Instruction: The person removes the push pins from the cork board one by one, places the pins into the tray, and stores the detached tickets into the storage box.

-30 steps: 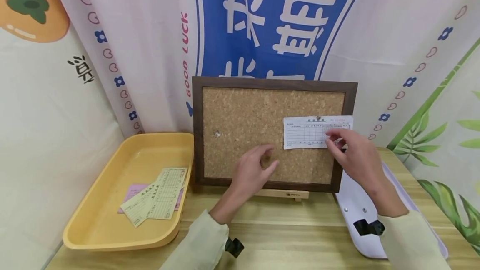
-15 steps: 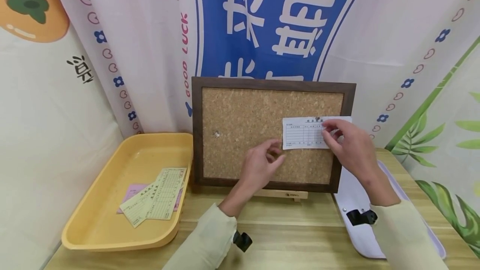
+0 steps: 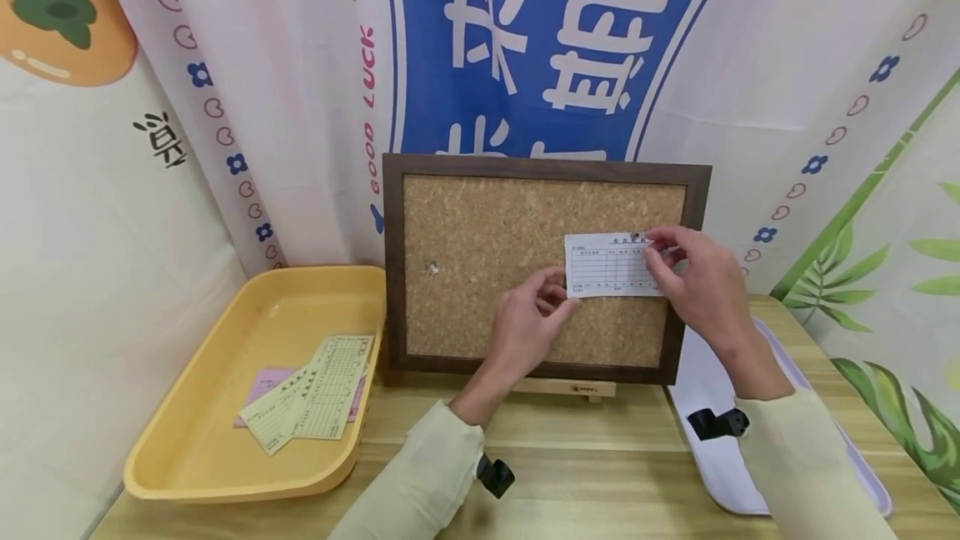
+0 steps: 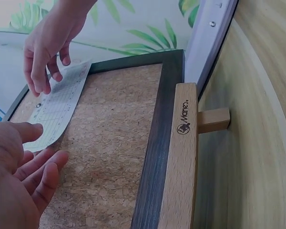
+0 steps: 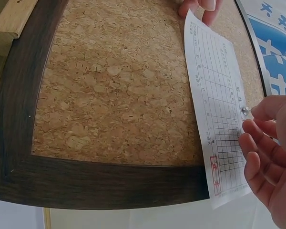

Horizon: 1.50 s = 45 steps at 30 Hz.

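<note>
A white printed form [image 3: 606, 267] hangs on the right side of a cork board [image 3: 487, 223] with a dark wooden frame. A small clear pushpin [image 5: 245, 110] sticks through its top edge. My right hand [image 3: 705, 282] is in front of the form's right part, its thumb and index fingertips close beside the pushpin. At the form's left edge, my left hand [image 3: 525, 322] has its thumb over the lower corner and its fingers around the edge, with a gap between them in the left wrist view. Another clear pushpin [image 3: 433, 268] sits on the board's left side.
A yellow tray [image 3: 292, 298] at left holds pale yellow forms [image 3: 333, 390] and a pink sheet [image 3: 258, 386]. The board leans on a wooden stand [image 4: 183, 157]. A lavender-white tray [image 3: 723, 477] lies at right, partly under my right arm. Printed curtains hang behind.
My left hand has moved right and up to the form's left edge. My right hand has risen from the form's middle toward the pushpin at its top edge.
</note>
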### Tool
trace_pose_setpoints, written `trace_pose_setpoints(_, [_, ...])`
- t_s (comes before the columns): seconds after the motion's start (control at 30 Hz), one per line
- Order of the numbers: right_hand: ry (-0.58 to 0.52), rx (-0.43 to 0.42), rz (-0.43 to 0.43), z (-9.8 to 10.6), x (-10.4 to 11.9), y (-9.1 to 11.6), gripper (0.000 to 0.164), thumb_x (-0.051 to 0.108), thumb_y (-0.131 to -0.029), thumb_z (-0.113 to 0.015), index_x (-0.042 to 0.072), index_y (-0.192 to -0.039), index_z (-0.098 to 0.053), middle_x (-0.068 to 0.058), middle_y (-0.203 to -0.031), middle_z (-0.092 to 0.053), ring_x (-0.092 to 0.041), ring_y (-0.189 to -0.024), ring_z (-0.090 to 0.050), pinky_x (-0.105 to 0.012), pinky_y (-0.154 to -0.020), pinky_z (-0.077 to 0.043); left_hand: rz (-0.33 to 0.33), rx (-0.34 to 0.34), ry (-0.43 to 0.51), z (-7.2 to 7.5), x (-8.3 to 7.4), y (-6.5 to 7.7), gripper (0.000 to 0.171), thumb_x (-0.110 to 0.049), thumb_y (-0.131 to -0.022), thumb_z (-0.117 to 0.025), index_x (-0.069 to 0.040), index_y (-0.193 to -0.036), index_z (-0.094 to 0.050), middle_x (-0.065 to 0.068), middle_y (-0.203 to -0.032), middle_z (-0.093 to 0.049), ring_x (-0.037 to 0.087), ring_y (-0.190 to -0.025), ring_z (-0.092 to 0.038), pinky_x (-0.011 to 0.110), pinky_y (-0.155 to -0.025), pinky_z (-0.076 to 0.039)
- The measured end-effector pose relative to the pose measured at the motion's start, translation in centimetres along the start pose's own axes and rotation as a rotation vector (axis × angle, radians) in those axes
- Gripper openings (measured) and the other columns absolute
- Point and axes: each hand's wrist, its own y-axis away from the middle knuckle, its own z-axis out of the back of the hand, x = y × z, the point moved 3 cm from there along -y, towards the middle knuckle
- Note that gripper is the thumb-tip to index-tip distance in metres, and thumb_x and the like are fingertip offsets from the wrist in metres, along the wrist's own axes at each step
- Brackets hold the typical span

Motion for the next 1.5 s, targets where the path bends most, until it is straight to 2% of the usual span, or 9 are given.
trace_pose_setpoints(0.4, [-0.023, 0.003, -0.008, -0.3, -0.1, -0.7, 0.02, 0.011, -0.099, -0.066, 0.002, -0.117, -0.071, -0.014, -0.103, -0.07, -0.026, -0.085, -0.061, -0.04, -0.071, -0.049, -0.009, -0.04, 0.042, -0.3, 0.1, -0.4, 0.032, -0.01, -0.096, -0.074, -0.009, -0.127, -0.065, -0.002, -0.089, -0.072, 0.004, -0.065, -0.062, 0.022, -0.057, -0.052])
trace_pose_setpoints(0.73, [-0.041, -0.026, -0.006, -0.6, 0.0, -0.8, 0.019, 0.01, -0.099, -0.067, 0.002, -0.116, -0.071, -0.014, -0.104, -0.07, -0.027, -0.086, -0.062, -0.04, -0.072, -0.048, -0.017, -0.065, 0.029, -0.7, 0.0, -0.4, 0.039, -0.005, -0.098, -0.069, -0.01, -0.134, -0.055, -0.002, -0.087, -0.07, 0.005, -0.064, -0.06, 0.022, -0.054, -0.05])
trace_pose_setpoints(1.13, [-0.055, -0.057, 0.003, -1.0, 0.2, -0.8, 0.021, 0.009, -0.099, -0.067, 0.002, -0.118, -0.072, -0.014, -0.108, -0.07, -0.025, -0.088, -0.062, -0.037, -0.073, -0.049, 0.006, -0.057, 0.026, -0.8, -0.1, -0.4, 0.039, -0.004, -0.098, -0.068, -0.011, -0.134, -0.057, -0.001, -0.089, -0.071, 0.005, -0.064, -0.06, 0.022, -0.053, -0.05])
trace_pose_setpoints(1.5, [-0.042, -0.068, -0.003, -1.1, 0.3, -0.9, 0.02, 0.008, -0.099, -0.066, 0.002, -0.118, -0.073, -0.014, -0.106, -0.07, -0.026, -0.089, -0.062, -0.038, -0.072, -0.048, 0.006, -0.064, 0.045, -1.0, -0.1, -0.5, 0.039, -0.002, -0.096, -0.069, -0.009, -0.132, -0.058, 0.0, -0.087, -0.071, 0.006, -0.063, -0.06, 0.022, -0.053, -0.05])
